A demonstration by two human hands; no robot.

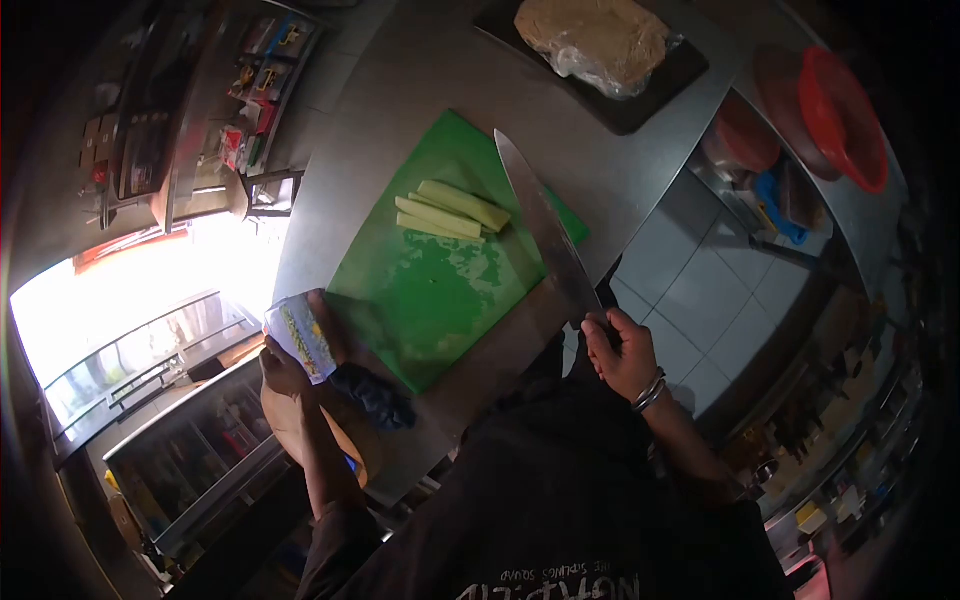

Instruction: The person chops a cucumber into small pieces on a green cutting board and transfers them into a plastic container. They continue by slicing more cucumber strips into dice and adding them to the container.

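Note:
My right hand [622, 355] is closed around the handle of a large chef's knife [540, 215]. Its long blade points away from me, over the right edge of a green cutting board [430, 335]. Several pale green vegetable sticks [450, 210] lie together on the board's upper half, with wet patches below them. At the board's lower left corner, my left hand [285, 385] grips a bluish packet with a printed picture [305, 335], its fingers partly hidden. Beside that packet lies a crumpled dark cloth [375, 395].
The board rests on a steel table [385, 125]. At the table's far side, a dark tray [628, 118] bears a plastic-wrapped tan block [595, 40]. A red basin [845, 120] stands at the right. Tiled floor [690, 250] shows beyond the table's right edge.

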